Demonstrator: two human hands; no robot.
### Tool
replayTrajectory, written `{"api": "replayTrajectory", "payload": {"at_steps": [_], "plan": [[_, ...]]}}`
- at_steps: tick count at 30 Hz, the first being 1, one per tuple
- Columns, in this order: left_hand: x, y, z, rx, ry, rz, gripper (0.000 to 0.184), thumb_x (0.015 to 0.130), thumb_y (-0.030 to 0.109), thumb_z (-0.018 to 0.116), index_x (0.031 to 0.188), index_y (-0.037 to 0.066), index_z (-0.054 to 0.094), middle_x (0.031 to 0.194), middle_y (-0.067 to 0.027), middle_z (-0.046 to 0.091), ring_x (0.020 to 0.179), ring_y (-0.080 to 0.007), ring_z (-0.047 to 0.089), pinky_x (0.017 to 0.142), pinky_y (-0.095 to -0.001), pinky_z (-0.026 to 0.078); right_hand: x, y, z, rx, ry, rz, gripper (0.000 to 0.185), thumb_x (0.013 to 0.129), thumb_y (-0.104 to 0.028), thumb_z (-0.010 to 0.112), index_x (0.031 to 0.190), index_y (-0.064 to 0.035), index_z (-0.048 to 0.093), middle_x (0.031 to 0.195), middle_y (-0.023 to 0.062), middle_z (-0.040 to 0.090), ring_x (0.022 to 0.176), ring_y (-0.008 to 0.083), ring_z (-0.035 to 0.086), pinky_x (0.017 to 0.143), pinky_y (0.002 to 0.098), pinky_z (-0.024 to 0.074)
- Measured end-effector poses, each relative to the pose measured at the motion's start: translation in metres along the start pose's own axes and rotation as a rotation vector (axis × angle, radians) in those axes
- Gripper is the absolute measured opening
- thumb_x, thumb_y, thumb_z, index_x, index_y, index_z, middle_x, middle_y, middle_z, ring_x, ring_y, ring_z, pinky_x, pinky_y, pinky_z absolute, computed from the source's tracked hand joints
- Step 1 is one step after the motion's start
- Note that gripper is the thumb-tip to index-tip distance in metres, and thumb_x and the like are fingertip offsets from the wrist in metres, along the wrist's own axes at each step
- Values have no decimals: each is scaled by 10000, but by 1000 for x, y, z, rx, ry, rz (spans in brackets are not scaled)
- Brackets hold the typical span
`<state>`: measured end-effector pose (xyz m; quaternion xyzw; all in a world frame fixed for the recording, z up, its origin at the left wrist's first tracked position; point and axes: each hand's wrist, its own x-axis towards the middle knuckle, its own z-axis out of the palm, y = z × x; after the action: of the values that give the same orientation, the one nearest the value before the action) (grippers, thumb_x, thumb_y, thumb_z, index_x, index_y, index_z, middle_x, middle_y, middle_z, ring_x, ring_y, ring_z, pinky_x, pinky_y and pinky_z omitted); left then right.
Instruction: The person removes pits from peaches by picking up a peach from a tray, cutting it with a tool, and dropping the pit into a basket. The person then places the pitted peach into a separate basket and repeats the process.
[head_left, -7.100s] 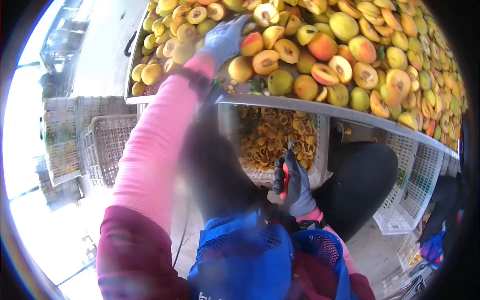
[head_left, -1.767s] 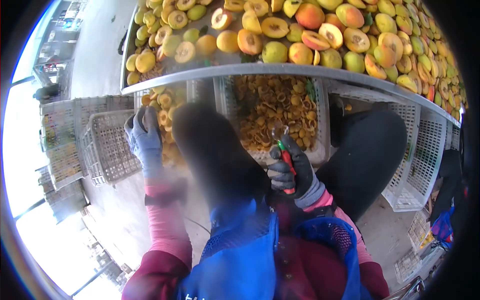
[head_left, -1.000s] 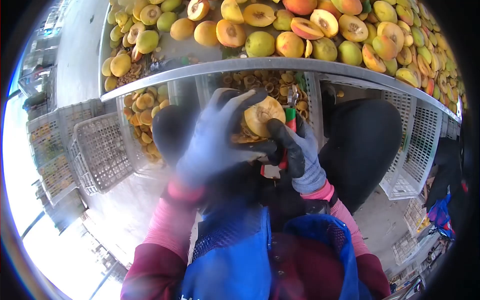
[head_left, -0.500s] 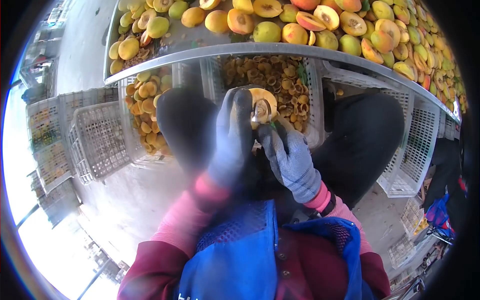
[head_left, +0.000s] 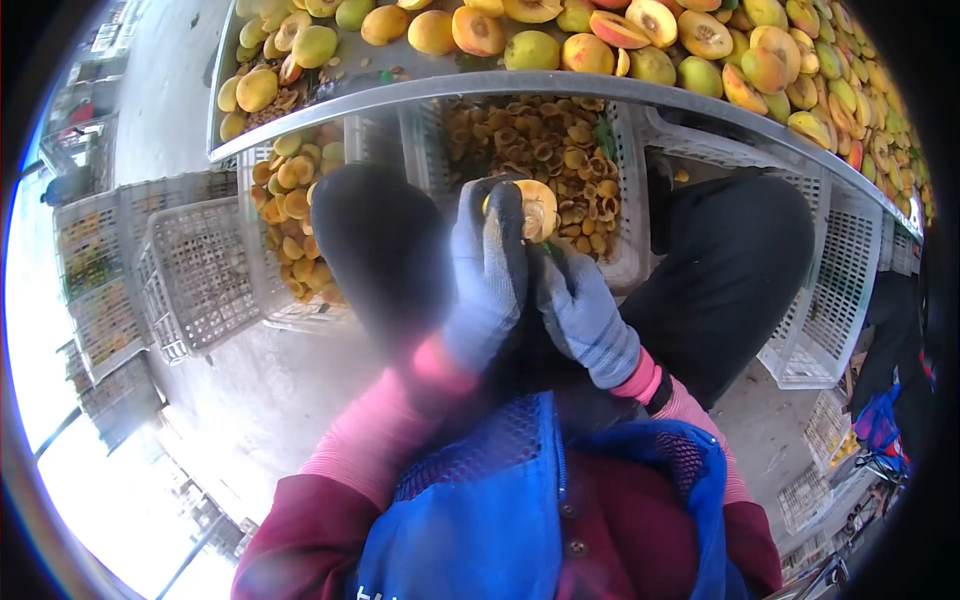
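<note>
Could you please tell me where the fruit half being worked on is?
In the head view, the fruit half is in the left hand, beside the right hand.

whole and halved fruits (head_left: 703, 36) lie on the metal-rimmed table (head_left: 450, 86).

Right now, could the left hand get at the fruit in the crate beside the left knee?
Probably, though not straight across: the left hand is holding a halved fruit, and the left knee is between. Past the tray's edge, the crated fruit lies uncovered.
</note>
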<state>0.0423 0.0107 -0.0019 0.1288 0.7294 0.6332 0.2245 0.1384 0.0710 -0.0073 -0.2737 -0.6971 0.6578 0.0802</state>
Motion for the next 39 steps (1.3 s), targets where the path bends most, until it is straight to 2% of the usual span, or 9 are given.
{"api": "replayTrajectory", "payload": {"at_steps": [5,9,11,14,20,22,31,38,39], "plan": [[23,-10,-36,200,-381,113,280,962,224,470,1101,-6,545,935,-64,591,861,-109,559,789,-243,451,-1,26,-5,332,-133,225,342,916,-285,507,1079,11,556,861,174,600,802,284,577,723,372,459],[37,-5,-38,238,-558,331,311,949,200,490,1141,-39,542,1017,-66,608,910,-100,573,820,-231,454,-4,32,2,394,-134,127,296,937,-351,488,949,-65,563,683,62,546,570,168,521,482,301,418],[34,4,-35,118,-549,31,315,935,190,497,1138,-47,540,1028,-70,606,921,-108,571,825,-243,460,3,-9,-19,966,-379,672,303,949,-395,467,873,-113,544,593,2,484,445,111,438,363,265,342],[31,6,-29,22,-547,-35,231,908,142,531,1064,-25,560,941,-72,612,881,-103,556,790,-255,458,-1,4,-16,1325,-568,719,374,954,-477,412,812,-145,507,531,-35,376,364,79,315,301,228,212],[23,-26,-25,-325,-516,-118,280,882,206,530,1051,-11,583,927,-51,612,863,-105,552,784,-248,446,-4,19,-3,1886,-854,702,436,951,-527,358,777,-149,485,521,-43,322,372,76,297,306,219,233],[17,-25,-24,-111,-451,211,294,883,214,520,1051,-20,581,926,-52,609,854,-107,552,777,-247,445,-3,18,-2,1924,-891,720,434,955,-521,353,765,-151,478,525,-42,327,372,73,289,308,217,234],[20,-11,-46,55,-532,142,247,890,198,538,1007,-13,594,894,-74,622,833,-123,565,767,-249,445,-6,22,10,1964,-993,781,416,959,-505,355,853,-118,467,549,-20,372,386,73,342,312,215,292],[-5,-18,-25,-656,-370,-441,363,897,343,545,1003,-1,593,877,-75,617,841,-147,578,744,-279,467,-11,13,14,2136,-978,661,403,967,-445,393,809,-77,448,476,-55,343,301,29,293,240,192,280],[-9,-25,-21,-435,-227,-187,382,898,362,543,1015,1,589,884,-76,613,843,-150,579,750,-280,468,-11,12,10,2106,-975,589,411,969,-447,384,809,-74,450,470,-58,337,303,32,297,241,194,282]]}}
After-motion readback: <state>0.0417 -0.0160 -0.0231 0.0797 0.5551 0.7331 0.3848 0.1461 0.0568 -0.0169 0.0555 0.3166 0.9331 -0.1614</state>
